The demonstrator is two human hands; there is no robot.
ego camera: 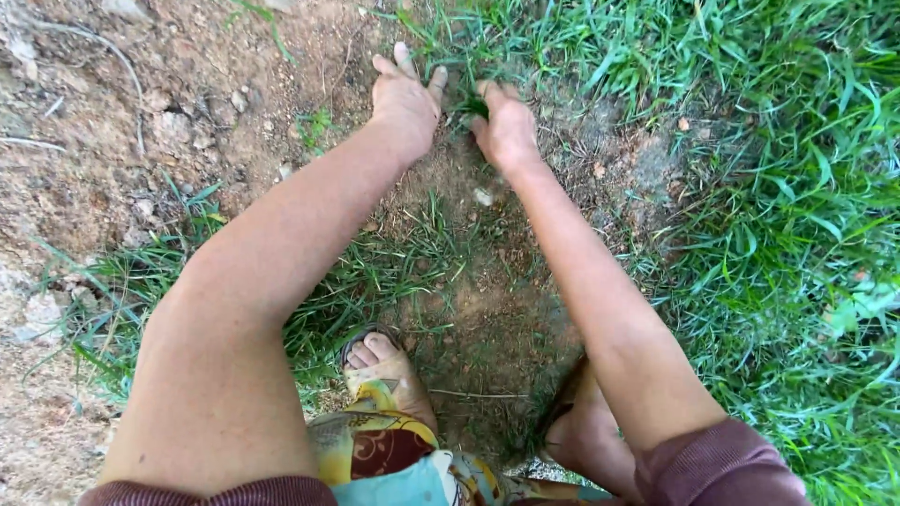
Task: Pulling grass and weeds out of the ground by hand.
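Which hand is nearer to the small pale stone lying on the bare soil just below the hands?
Right. The right hand, gripping a grass tuft, sits just above the small pale stone; the left hand is farther off, up and to its left.

Count, head view. Hands: 2, the left hand [405, 98] and the right hand [504, 126]. Bare forearms: 2. Feet: 2, the left foot [386, 370] in a sandal, the right foot [581, 426] partly hidden behind the arm. Rolled maroon sleeves: 2. Small pale stones on the bare soil [187, 103]: several, not countable. Grass blades [797, 187]: too many to count.
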